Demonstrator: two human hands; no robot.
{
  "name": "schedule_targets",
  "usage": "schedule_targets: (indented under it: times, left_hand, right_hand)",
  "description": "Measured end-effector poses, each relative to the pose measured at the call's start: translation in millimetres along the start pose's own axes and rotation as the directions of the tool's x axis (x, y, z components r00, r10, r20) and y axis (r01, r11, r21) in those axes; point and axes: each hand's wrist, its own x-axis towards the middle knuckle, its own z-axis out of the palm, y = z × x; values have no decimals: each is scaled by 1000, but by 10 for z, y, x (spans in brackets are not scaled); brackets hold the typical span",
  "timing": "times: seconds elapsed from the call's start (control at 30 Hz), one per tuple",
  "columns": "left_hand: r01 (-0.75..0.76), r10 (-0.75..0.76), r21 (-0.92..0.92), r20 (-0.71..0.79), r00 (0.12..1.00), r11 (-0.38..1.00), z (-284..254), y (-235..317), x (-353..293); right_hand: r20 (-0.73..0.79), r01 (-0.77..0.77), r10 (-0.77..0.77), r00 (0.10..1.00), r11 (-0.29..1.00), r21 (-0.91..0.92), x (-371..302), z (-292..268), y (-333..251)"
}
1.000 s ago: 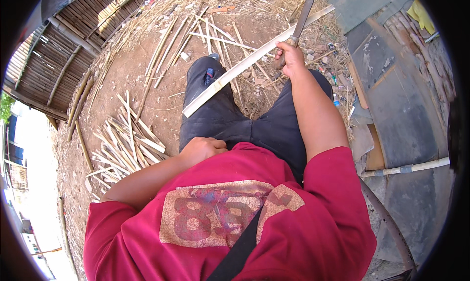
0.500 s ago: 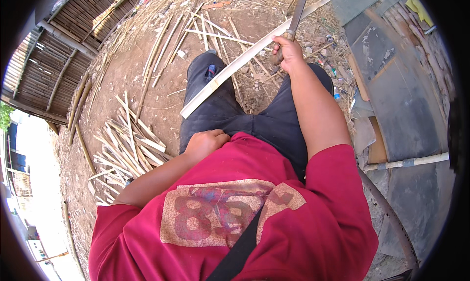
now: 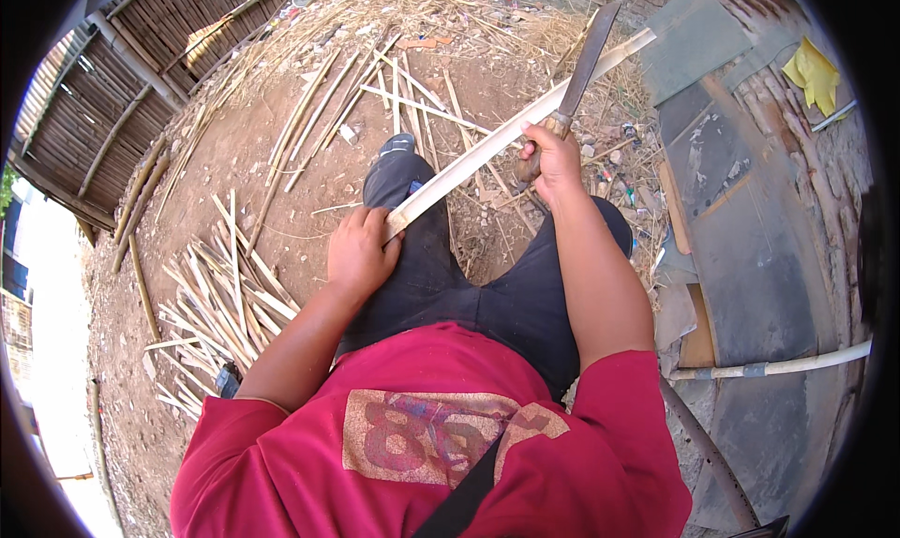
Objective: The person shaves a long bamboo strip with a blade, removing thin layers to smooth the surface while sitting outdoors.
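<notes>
One broad stretch of brown dirt ground point(image 3: 281, 201) fills the middle of the scene, littered with straw and small debris. Dark flat sheets point(image 3: 759, 276) cover much of the right side, and a slatted wall point(image 3: 122, 116) stands at the far left. Nearest is the person, in a red shirt point(image 3: 450, 355) and dark trousers point(image 3: 431, 294). Left of the legs lies a heap of split sticks point(image 3: 211, 299); farther off, loose sticks point(image 3: 307, 112) are scattered over the ground. A long pale strip point(image 3: 497, 144) slants across the left leg, its near end at the left, its far end reaching right toward the sheets. Shorter than it, a large knife point(image 3: 592, 55) points far and slightly right, its dark blade crossing over the strip in view; whether they touch, I cannot tell. The left hand point(image 3: 361, 252) has its grip clamped on the strip's near end; the right hand point(image 3: 561, 163) has its grip closed around the knife's wooden handle point(image 3: 531, 169).
</notes>
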Motion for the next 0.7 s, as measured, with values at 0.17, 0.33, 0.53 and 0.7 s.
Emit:
schedule_targets:
  times: [0.17, 0.33, 0.53, 0.7]
  left_hand:
    - [316, -293, -78, 217, 931, 946, -51, -181, -6]
    - [401, -360, -63, 331, 872, 914, -89, -310, 2]
    - [517, -441, -1, 521, 731, 856, -154, -447, 294]
    - [488, -365, -73, 570, 736, 870, -62, -650, 286]
  right_hand:
    - [78, 45, -20, 997, 942, -333, 137, 147, -261]
    - [356, 340, -30, 934, 387, -857, 222, -15, -190]
    - [668, 695, 252, 700, -23, -719, 290, 223, -28]
    - [433, 482, 288, 854, -128, -867, 896, -45, -172]
